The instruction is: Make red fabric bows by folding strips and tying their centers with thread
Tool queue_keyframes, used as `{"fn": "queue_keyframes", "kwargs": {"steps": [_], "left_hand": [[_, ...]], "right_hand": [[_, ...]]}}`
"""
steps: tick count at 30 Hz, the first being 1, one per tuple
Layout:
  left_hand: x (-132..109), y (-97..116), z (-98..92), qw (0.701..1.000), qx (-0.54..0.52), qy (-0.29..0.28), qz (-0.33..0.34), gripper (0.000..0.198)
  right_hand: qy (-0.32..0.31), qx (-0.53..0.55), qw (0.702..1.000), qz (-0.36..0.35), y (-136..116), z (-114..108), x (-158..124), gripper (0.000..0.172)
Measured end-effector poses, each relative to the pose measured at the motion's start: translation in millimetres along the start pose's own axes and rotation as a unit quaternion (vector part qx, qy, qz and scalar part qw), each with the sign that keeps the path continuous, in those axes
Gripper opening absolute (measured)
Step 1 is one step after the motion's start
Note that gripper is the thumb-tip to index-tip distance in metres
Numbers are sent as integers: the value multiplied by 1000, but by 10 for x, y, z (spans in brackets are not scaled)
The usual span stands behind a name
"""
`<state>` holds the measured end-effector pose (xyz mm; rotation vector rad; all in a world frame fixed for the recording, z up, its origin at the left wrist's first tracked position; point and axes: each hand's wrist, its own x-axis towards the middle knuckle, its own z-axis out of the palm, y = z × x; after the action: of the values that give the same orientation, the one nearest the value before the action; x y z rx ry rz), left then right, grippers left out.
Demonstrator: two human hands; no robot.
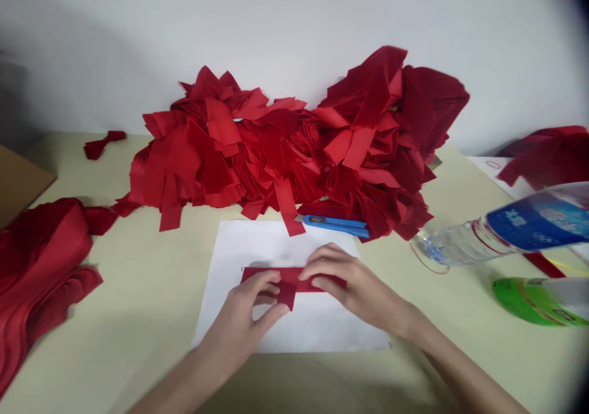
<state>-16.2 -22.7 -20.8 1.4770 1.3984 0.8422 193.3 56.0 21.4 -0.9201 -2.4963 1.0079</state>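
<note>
From the left, a brown box (21, 184) and a heap of red cloth (41, 267) edge a pale table (151, 291). The left hand (242, 319) curves around a flap (288, 294) angled off a red strip (294, 275), thumb and fingertips apart. The strip lies on white paper (230, 248), seemingly at the folding or squaring step; the next move appears to call for a steady strip and an evenly set flap. A red pile (276, 150) rises behind, a blue cutter (335, 222) at its front. The right hand (354, 282) rests its fingertips on the strip's right part; whether they pinch it, an onlooker cannot tell. Farther right lie a clear bottle (529, 227) and a green one (529, 303).
</note>
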Motion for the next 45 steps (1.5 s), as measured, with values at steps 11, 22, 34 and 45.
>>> {"fn": "queue_keyframes", "kwargs": {"steps": [11, 22, 34, 45], "left_hand": [[-58, -249, -221, 944, 293, 29, 151, 30], [2, -234, -17, 939, 286, 87, 169, 28], [17, -253, 14, 937, 286, 113, 168, 27], [13, -253, 50, 917, 322, 129, 198, 28]], "right_hand": [[-37, -78, 996, 27, 197, 43, -189, 48], [-7, -112, 993, 19, 244, 150, -232, 45], [92, -91, 991, -15, 275, 158, -220, 13], [84, -90, 991, -59, 222, 328, -168, 11]]}}
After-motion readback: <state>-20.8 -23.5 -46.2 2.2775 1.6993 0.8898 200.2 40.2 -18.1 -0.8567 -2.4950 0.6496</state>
